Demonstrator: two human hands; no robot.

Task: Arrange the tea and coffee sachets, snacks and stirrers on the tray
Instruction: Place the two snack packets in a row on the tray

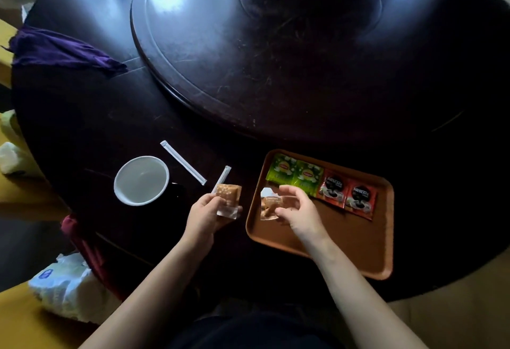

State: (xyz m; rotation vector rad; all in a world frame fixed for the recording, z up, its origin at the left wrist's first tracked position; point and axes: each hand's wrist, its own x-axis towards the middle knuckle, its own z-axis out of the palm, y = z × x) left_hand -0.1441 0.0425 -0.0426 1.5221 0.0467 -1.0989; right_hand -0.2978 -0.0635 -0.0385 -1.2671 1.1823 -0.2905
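Note:
An orange-brown tray point(358, 238) lies on the dark table at the lower right. Along its far edge lie two green tea sachets point(294, 176) and two red coffee sachets point(346, 195) in a row. My right hand point(298, 210) holds a brown snack packet point(269, 206) over the tray's near-left part. My left hand point(205, 216) grips a second brown snack packet point(227, 198) just left of the tray. Two white wrapped stirrers lie on the table, a long one point(183, 162) and a second one point(222, 179) partly behind the left packet.
A white cup point(141, 180) stands left of the stirrers. A raised round turntable point(262, 59) fills the table's middle. A purple cloth point(60, 50) lies at the far left edge. White plastic bags point(63, 288) sit beside the table at the lower left.

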